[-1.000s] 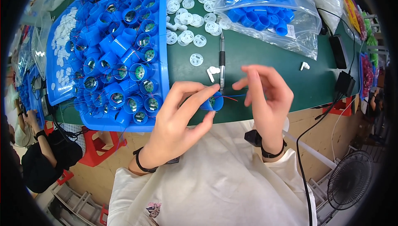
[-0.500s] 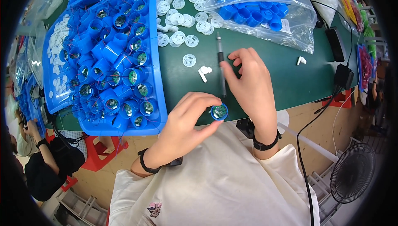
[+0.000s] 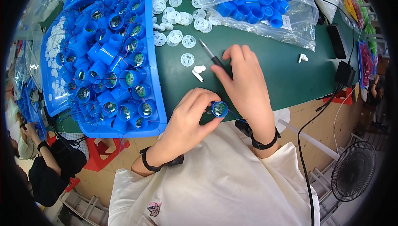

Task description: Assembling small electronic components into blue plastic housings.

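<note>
"Along the left of the green bench (image 3: 290,72), what's there?"

"A blue tray (image 3: 154,68) heaped with wired blue cups. I'd work clear of it, so nothing snags."

"And the hands?"

"Right hand (image 3: 248,85) first: half curled over the bench, thumb against the black section of a pen (image 3: 208,49). Thumb and forefinger stand apart on top; whether that grip is closed underneath, I can't tell. Holding the pen near the black section would probably give the best control."

"The left?"

"Left hand (image 3: 188,116) has its grip closed on one blue plastic cup (image 3: 226,113), thumb on the near side, fingertips on the far side. It's at the bench's front edge, mouth up. A light, even pinch should do; squeezed hard, the round wall may slip."

"Anything smaller?"

"A round green circuit board (image 3: 218,108) inside that cup, and a thin wire (image 3: 236,114) trailing right. Best leave that wire slack, out from under either hand."
</note>
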The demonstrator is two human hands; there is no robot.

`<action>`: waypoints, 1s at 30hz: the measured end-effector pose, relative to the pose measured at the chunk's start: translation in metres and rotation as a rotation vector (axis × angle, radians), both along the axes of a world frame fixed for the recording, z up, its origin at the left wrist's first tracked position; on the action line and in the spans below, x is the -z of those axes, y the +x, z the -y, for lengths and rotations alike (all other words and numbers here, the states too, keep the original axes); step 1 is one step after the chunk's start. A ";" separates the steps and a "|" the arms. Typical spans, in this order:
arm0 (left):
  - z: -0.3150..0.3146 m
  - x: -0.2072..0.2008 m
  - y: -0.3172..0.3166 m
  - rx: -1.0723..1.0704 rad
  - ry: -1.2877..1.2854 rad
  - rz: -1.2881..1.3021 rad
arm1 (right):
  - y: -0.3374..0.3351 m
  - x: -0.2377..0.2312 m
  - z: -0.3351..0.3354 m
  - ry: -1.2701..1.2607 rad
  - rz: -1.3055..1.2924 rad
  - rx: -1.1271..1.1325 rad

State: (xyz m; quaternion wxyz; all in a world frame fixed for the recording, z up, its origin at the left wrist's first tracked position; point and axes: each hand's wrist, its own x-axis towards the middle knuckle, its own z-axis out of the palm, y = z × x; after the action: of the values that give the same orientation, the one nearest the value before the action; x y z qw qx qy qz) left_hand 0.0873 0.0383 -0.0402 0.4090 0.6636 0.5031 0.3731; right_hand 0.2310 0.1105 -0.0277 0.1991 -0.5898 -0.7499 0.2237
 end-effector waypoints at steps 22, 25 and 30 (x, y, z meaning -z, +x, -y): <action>0.001 0.006 0.002 -0.057 -0.027 0.019 | 0.004 0.008 0.058 -0.063 -1.387 -0.272; 0.001 0.006 0.002 -0.065 -0.037 0.020 | 0.004 0.012 0.057 -0.150 -1.396 -0.140; 0.001 0.006 0.002 -0.068 -0.036 0.026 | 0.005 0.010 0.055 -0.145 -1.333 -0.185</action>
State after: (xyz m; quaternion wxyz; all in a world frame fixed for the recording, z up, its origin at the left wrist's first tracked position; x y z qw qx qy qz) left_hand 0.0889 0.0376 -0.0463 0.4145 0.6337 0.5268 0.3862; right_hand 0.2357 0.0559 -0.0376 0.5589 -0.2711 -0.4973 0.6057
